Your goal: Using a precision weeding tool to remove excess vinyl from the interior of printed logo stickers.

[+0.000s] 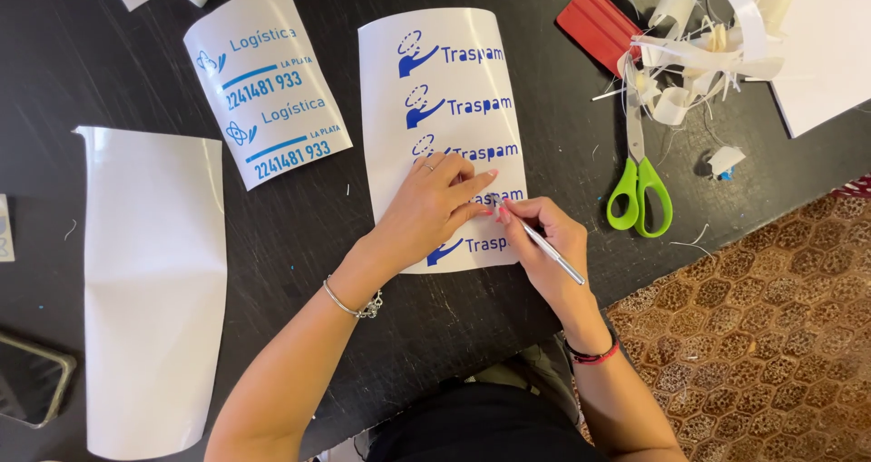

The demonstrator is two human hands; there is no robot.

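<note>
A white vinyl sheet printed with a column of blue logos lies on the black table. The left hand presses flat on it, fingers spread, hiding most of the fourth logo. The right hand pinches a thin metal weeding tool, its tip hidden at the left fingertips. Green-handled scissors lie just right, their blades partly under curled vinyl scraps.
</note>
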